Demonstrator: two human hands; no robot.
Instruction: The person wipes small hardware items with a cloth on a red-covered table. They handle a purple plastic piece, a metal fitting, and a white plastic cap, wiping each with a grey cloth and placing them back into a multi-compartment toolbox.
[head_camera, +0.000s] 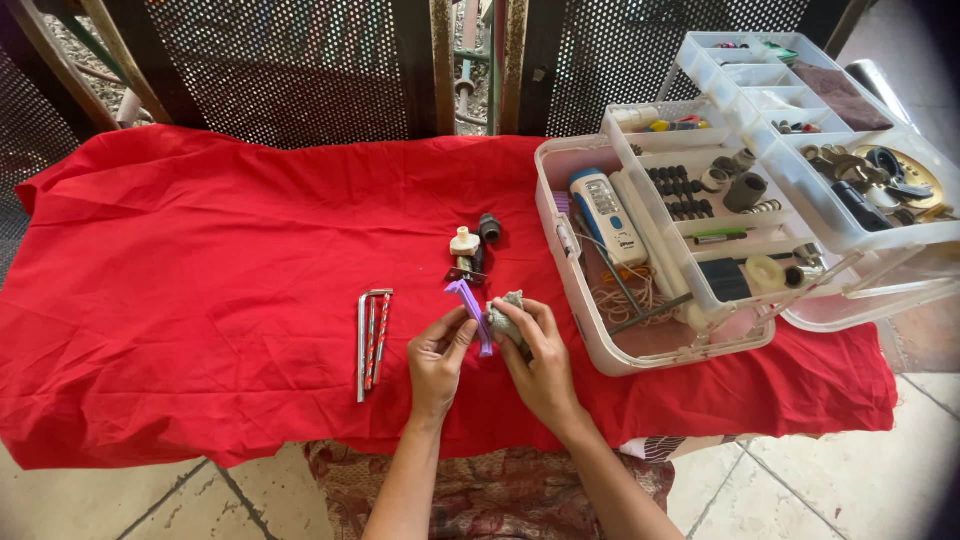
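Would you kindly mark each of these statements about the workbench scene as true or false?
1. The left hand pinches a purple strip. True.
2. The right hand is empty. False: it holds a small grey fitting.
3. The tool box is closed. False: it stands open with its trays fanned out.
4. Long drill bits lie on the red cloth, left of the hands. True.
5. The small cream and dark parts lie inside the tool box. False: they lie on the red cloth.
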